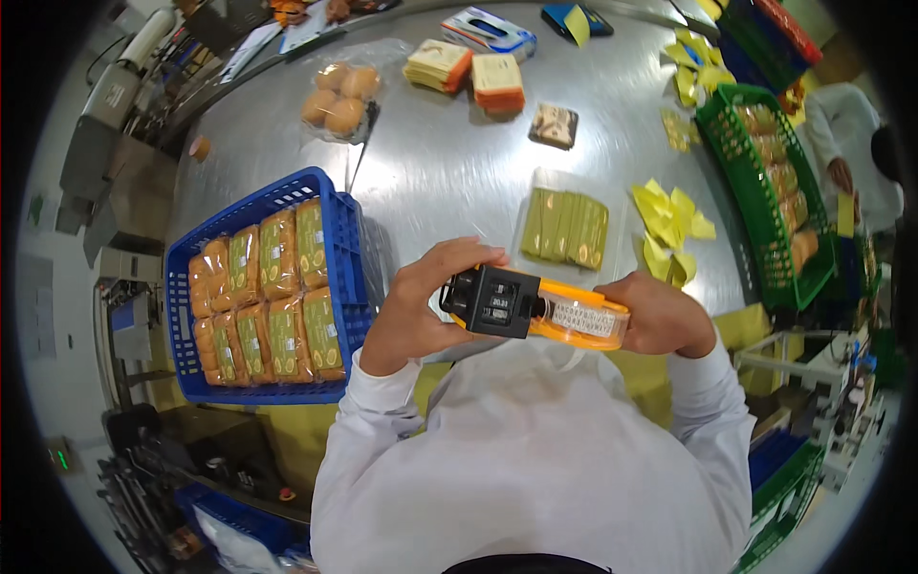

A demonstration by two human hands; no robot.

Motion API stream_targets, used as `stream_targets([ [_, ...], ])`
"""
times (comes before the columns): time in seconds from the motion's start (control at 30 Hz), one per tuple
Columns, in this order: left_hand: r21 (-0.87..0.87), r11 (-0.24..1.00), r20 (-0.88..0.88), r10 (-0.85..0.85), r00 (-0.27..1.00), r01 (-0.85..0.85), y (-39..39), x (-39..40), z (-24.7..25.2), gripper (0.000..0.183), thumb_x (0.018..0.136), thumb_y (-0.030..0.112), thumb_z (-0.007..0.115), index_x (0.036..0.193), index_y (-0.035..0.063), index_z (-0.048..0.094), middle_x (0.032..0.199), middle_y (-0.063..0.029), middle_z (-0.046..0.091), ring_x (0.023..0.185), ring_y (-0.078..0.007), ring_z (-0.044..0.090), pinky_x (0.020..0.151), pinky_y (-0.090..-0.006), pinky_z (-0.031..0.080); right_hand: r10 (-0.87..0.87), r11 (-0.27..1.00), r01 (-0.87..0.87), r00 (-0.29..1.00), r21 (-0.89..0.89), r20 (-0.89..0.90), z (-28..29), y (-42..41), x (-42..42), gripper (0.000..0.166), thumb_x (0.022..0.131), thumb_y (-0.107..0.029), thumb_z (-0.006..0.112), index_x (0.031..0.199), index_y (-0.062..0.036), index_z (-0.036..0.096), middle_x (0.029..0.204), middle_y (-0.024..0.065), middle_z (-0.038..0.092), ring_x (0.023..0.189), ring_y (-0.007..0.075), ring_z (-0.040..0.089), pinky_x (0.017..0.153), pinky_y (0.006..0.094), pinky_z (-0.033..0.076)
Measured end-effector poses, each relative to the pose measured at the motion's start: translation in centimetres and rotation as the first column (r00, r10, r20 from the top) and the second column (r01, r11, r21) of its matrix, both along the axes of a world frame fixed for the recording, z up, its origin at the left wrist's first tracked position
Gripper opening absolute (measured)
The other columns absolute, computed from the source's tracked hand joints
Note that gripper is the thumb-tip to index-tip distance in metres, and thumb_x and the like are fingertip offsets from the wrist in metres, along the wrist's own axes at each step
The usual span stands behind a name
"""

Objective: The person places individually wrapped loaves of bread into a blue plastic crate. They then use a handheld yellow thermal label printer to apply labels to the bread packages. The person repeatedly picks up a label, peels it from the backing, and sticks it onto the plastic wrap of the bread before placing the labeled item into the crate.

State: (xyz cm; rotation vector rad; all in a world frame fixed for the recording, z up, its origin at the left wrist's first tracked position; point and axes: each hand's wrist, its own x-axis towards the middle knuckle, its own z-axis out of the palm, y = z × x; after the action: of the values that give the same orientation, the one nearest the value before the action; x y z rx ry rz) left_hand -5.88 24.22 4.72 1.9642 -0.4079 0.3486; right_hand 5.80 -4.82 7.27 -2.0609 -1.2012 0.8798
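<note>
Between both hands, close to my chest, is a yellow and black handheld price labeller (534,307) with a clear side cover. My left hand (428,305) grips its black front end, thumb below and fingers above. My right hand (658,312) holds the yellow rear end. Just beyond the labeller, green printed packaging sleeves (564,226) stand packed in a clear plastic tray (618,208). To the left, a blue plastic crate (344,265) holds several wrapped packs of bread buns (285,333) with green labels.
On the steel table (430,172) lie a bag of buns (343,97), card stacks (498,82), a small patterned stack (554,125), a cardboard box (488,32) and crumpled yellow paper (668,215). A green crate (731,194) stands right, near another person (846,151).
</note>
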Motion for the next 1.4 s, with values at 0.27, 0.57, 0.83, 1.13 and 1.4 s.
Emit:
stream_targets([
  [0.27,-0.186,0.982,0.016,-0.038,0.999,0.04,-3.5,1.2,-3.0,0.065,0.06,0.009,0.092,0.119,0.0072,0.064,0.118,-0.0097,0.069,0.113,-0.0289,0.065,0.098,-0.0383,0.052,-0.111,0.99,0.122,0.982,-0.065,0.151,0.5,-3.0,-1.2,0.023,0.077,-0.021,0.073,0.08,-0.0023,0.061,0.075,0.0195,0.064,0.076,0.042,0.062,0.065,0.0454,0.049],
  [0.57,-0.216,0.975,-0.017,-0.048,0.999,0.043,-3.8,1.4,-3.3,0.067,0.059,0.006,0.091,0.121,0.0083,0.064,0.119,-0.0102,0.069,0.113,-0.0288,0.065,0.104,-0.0412,0.049,-0.142,0.983,0.157,0.979,-0.095,0.149,-0.1,-3.3,-1.6,0.025,0.076,-0.021,0.075,0.078,-0.0016,0.059,0.073,0.0197,0.063,0.074,0.0424,0.062,0.064,0.0454,0.049],
  [0.83,-0.227,0.974,-0.012,-0.024,1.0,0.02,-3.7,1.1,-3.6,0.069,0.059,0.01,0.092,0.121,0.0083,0.064,0.118,-0.0099,0.069,0.113,-0.0282,0.065,0.106,-0.0442,0.047,-0.147,0.979,0.164,0.979,-0.118,0.142,0.2,-2.8,-1.6,0.024,0.076,-0.02,0.076,0.079,-0.0014,0.061,0.072,0.0201,0.063,0.073,0.042,0.062,0.064,0.045,0.049],
  [1.13,-0.237,0.972,-0.024,-0.018,1.0,0.012,-3.8,0.9,-3.7,0.07,0.058,0.011,0.093,0.121,0.0087,0.064,0.118,-0.0104,0.069,0.114,-0.0279,0.065,0.103,-0.0407,0.049,-0.127,0.982,0.143,0.983,-0.124,0.132,0.0,-2.8,-1.5,0.025,0.075,-0.022,0.075,0.079,-0.0013,0.061,0.073,0.02,0.064,0.074,0.042,0.062,0.065,0.0457,0.049],
  [1.4,-0.22,0.975,-0.066,-0.017,0.998,0.002,-4.0,1.0,-3.7,0.07,0.057,0.01,0.093,0.122,0.0097,0.065,0.119,-0.0095,0.069,0.114,-0.0275,0.065,0.101,-0.0392,0.05,-0.13,0.982,0.142,0.986,-0.121,0.105,-0.3,-3.0,-1.4,0.026,0.075,-0.023,0.074,0.079,-0.001,0.061,0.074,0.0202,0.064,0.075,0.0424,0.062,0.065,0.0462,0.049],
])
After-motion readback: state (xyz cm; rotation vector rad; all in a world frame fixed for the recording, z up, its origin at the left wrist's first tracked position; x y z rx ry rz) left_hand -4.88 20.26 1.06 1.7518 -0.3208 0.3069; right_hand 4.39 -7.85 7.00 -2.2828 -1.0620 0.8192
